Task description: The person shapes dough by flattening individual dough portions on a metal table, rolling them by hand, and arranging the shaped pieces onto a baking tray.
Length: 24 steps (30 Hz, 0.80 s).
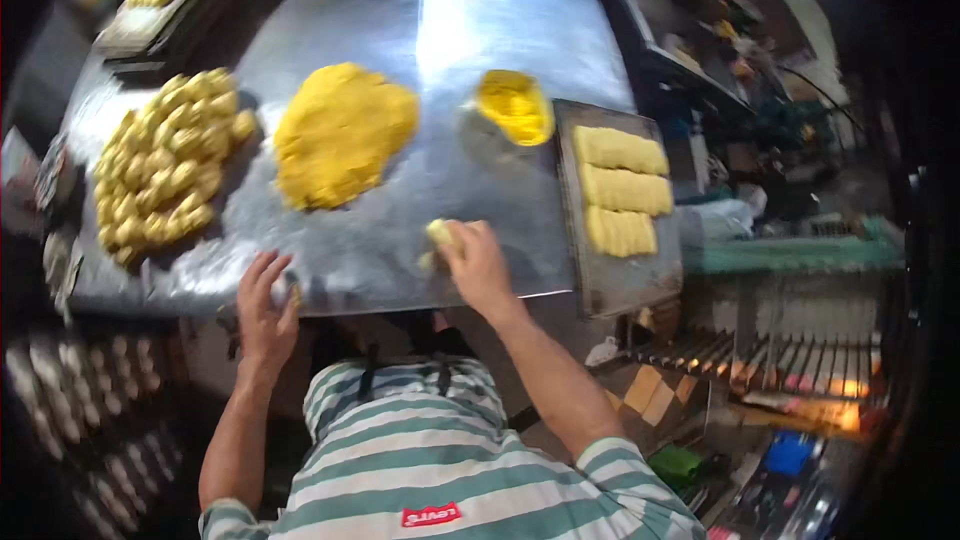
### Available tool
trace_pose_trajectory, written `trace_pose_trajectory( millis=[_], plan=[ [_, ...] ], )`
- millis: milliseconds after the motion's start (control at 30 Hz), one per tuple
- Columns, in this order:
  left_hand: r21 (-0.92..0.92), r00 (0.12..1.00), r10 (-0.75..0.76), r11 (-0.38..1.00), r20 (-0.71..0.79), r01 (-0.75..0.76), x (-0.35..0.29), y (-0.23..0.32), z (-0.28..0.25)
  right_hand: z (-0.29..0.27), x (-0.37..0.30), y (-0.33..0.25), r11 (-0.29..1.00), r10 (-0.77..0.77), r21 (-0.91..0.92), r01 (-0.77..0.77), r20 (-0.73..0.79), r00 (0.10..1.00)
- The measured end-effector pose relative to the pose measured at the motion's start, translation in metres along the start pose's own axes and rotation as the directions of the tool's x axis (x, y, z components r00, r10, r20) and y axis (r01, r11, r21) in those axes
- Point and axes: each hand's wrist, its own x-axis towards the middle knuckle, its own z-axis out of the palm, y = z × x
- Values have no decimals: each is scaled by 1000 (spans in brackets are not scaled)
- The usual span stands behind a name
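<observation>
At the front of the metal table [390,250], my right hand [478,268] pinches a small pale-yellow piece of dough [438,232] against the tabletop. My left hand [265,312] hovers at the table's front edge, fingers bent and apart; a tiny yellow bit shows by its fingers. Beyond it on the left lies a heap of small pale-yellow dough pieces [170,162]. A flat orange-yellow mass [345,135], like dough or filling, rests in the middle. Farther right stands a bowl [547,118] with bright yellow paste [512,105] in it.
A dark baking tray [625,285] at the table's right side bears three rows of pale-yellow dough pieces [625,192]. Stacked trays [130,30] with yellow pieces stand at the far left. Right of the table are a green ledge [800,252] and a metal rack [770,348].
</observation>
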Motion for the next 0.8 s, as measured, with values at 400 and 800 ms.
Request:
trace_pose_trajectory(
  millis=[400,800],
  plan=[
    [-328,950,-310,894,37,305,-39,37,40,-259,-4,261,834,529,-21,-551,-249,811],
    [-26,925,-223,974,-306,225,95,-43,-40,-243,-52,323,781,306,-292,-552,-591,746]
  ],
)
